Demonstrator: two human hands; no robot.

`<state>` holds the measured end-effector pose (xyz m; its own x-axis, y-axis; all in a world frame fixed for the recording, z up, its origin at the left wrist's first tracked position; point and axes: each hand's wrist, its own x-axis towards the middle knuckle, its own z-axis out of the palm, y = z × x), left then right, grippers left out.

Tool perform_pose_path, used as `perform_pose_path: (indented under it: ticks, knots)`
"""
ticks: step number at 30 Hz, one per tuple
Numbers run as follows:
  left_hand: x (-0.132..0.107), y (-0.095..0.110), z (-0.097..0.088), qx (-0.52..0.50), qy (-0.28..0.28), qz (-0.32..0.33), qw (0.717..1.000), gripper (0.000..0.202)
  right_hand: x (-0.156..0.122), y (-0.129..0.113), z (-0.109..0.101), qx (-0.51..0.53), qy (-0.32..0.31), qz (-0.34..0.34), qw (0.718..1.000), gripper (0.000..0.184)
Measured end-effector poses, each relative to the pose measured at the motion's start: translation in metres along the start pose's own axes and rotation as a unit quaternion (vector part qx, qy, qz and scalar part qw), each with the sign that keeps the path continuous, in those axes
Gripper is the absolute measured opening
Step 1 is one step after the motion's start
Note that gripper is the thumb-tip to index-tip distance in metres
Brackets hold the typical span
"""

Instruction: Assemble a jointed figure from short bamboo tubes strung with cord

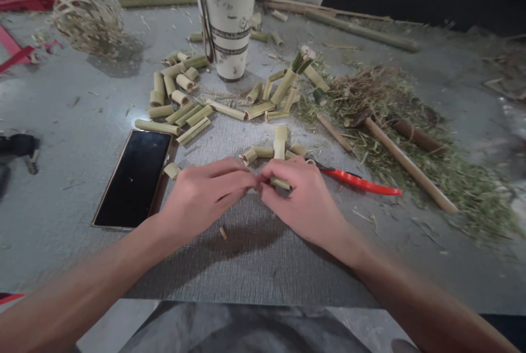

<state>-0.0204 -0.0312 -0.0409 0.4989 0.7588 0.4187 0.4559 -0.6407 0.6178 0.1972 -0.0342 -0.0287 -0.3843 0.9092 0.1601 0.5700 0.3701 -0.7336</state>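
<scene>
My left hand (209, 187) and my right hand (299, 193) meet at the fingertips above the near part of the table. Both are closed in a pinch, and whatever lies between the fingertips is too small and hidden to name. Through the gap between my right thumb and forefinger shows a short bamboo piece (281, 183); I cannot tell whether it is held. Just beyond my hands lie cut bamboo tubes (263, 152) and an upright-lying split piece (280, 142). Red-handled pliers or cutters (357, 180) rest beside my right hand, their head partly hidden.
A phone (133, 180) lies left of my left hand. Behind stand a patterned cup (230, 24) and several bamboo pieces (193, 114). To the right, a wooden-handled hammer-like tool (411, 164) lies on dry grass (464, 188). A woven ball (88, 21) sits at the back left.
</scene>
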Motion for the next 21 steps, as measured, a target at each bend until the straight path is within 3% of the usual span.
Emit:
perform_pose_path:
  ticks: [4, 8, 14, 21]
  knots:
    - [0.0, 0.001, 0.002, -0.02, -0.003, -0.018, 1.0, 0.023, 0.0, 0.0, 0.0, 0.003, 0.003, 0.003, 1.0, 0.017]
    - [0.004, 0.004, 0.002, -0.08, -0.028, -0.088, 0.993, 0.017, 0.0, 0.0, 0.0, 0.004, 0.002, 0.006, 1.0, 0.017]
    - [0.01, 0.008, 0.0, -0.229, -0.051, -0.219, 0.947, 0.009, 0.001, -0.001, -0.001, 0.001, 0.003, 0.005, 1.0, 0.017]
    - [0.009, 0.004, 0.002, -0.314, -0.035, -0.288, 0.904, 0.006, 0.001, -0.001, 0.001, -0.009, 0.003, 0.005, 1.0, 0.017]
